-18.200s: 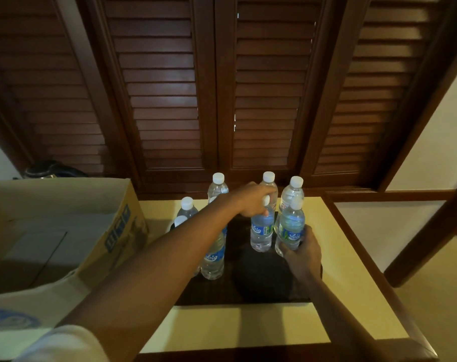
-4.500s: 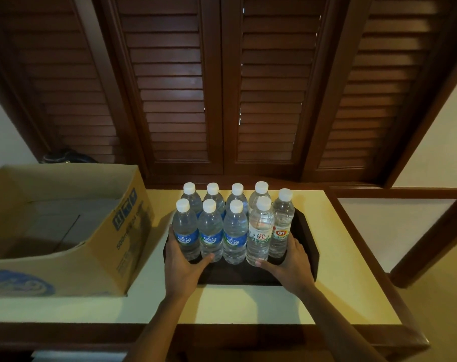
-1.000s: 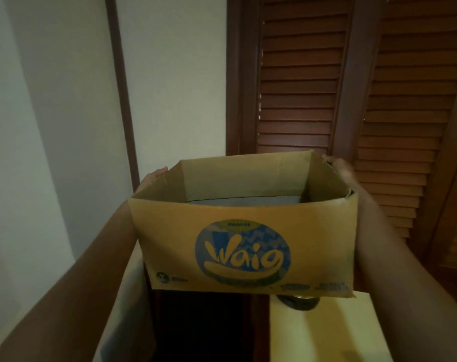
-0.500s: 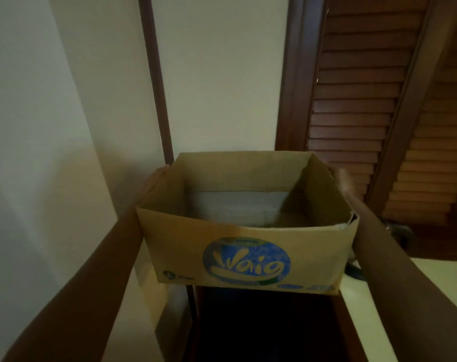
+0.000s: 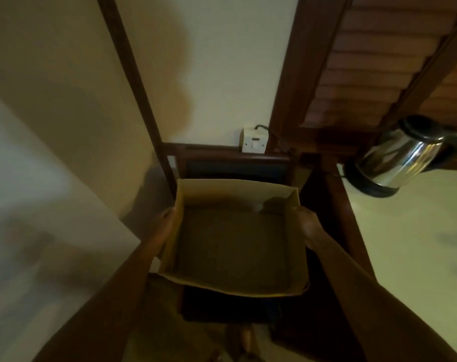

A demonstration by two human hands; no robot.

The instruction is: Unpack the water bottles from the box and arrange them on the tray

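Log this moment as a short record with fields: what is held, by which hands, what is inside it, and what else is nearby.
held: box, open top up
left hand: on the box's left wall
right hand: on the box's right wall
box contents: no bottles visible inside
box position: off the table, over a dark gap beside it
kettle: on the table, to the right of the box
socket: on the wall beyond the box, cable plugged in
tray and bottles: out of view
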